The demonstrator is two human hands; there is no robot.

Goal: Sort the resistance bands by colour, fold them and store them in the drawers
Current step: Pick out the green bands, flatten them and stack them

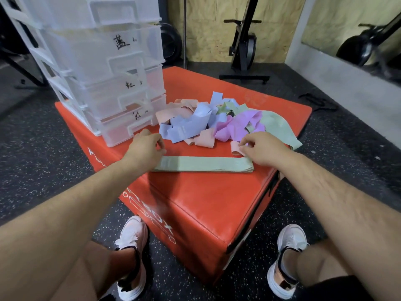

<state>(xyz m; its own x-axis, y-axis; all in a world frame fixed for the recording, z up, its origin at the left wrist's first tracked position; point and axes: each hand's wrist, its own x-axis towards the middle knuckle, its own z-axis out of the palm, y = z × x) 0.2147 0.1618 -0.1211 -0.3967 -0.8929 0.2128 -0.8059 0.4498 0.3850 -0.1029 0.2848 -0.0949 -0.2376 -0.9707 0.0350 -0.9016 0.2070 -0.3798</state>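
Green stretched right across the front of the action: one green band [204, 164] lay flat and doubled over on the red padded box [206, 205], running from hand to hand. On its left end, the left hand [145, 148] sat knuckles up, fingers curled close together, thumb and forefinger nipping the band's upper corner. Over at the other end, the right hand [262, 148] had its heel by the band's folded right edge, fingers bent and bunched, their tips against a small pink loop [235, 148] standing just behind the band. Whether those fingers pinched the loop or merely touched it, I could not tell.

Behind both hands sprawled the pile of bands [195, 120], unsorted, with pink, pale blue, purple and green all tangled, and one broad green strip [280, 129] trailing off towards the box's right edge. To the left of the pile, on the rear left of the box, stood the drawer unit [104, 68], translucent white plastic, drawers pushed in, black handwritten marks on the fronts.

Down below, two white shoes [132, 257] were planted either side of the box's near corner on the black speckled floor [43, 148]. A black exercise machine [245, 40] stood against the far board wall.
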